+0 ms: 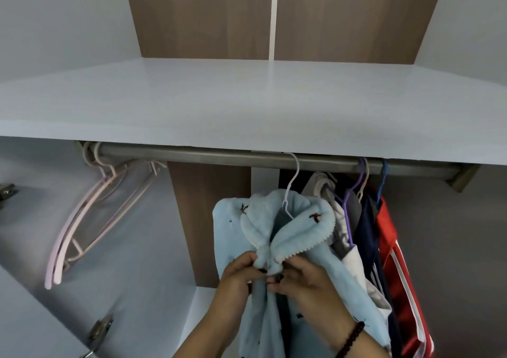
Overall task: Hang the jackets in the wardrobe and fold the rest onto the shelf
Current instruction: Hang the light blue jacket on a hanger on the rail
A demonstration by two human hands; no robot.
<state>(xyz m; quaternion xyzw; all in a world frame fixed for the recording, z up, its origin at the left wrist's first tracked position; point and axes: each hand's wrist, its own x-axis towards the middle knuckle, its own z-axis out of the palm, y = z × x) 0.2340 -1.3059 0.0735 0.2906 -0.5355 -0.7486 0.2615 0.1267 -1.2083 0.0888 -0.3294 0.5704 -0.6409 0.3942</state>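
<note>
A fluffy light blue jacket (pixel 296 226) hangs on a white hanger (pixel 292 185) from the metal rail (pixel 219 156) under the white shelf (pixel 247 105). My left hand (pixel 238 272) and my right hand (pixel 301 275) meet just below the collar. Each pinches one front edge of the jacket, and the two edges are drawn together. To its right hang a grey and white garment (pixel 345 237) on a purple hanger, a navy jacket (pixel 370 234) and a red jacket with white stripes (pixel 397 270).
Two or three pink hangers (pixel 82 226) dangle bare at the rail's left end. An open wardrobe door with metal hinges (pixel 100 327) stands at the lower left. Brown back panels (pixel 208 220) show behind the rail and above the shelf.
</note>
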